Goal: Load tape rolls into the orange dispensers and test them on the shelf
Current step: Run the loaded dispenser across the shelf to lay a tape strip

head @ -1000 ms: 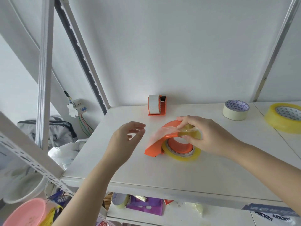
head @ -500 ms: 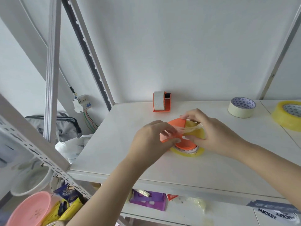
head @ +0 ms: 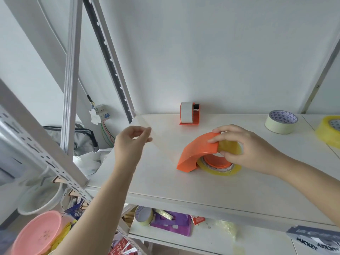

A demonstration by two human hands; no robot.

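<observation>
An orange dispenser [head: 197, 152] lies on its side on the white shelf [head: 184, 186], loaded with a yellowish clear tape roll [head: 219, 170]. My right hand [head: 244, 147] grips the dispenser's top edge and the roll. My left hand [head: 131, 139] pinches the free end of a clear tape strip [head: 161, 142] stretched out leftward from the dispenser. A second orange dispenser [head: 189, 114] with a white roll stands upright at the back wall.
A cream tape roll [head: 280, 121] and a yellow tape roll [head: 329, 130] lie at the shelf's right. Slanted metal uprights [head: 71, 76] stand at the left. The lower shelf holds a tape roll [head: 143, 215] and purple packaging [head: 173, 224]. A pink bowl [head: 36, 234] sits bottom left.
My left hand reached the dispenser, took the tape end and pulled it out to the left. My right hand stayed on the dispenser and roll.
</observation>
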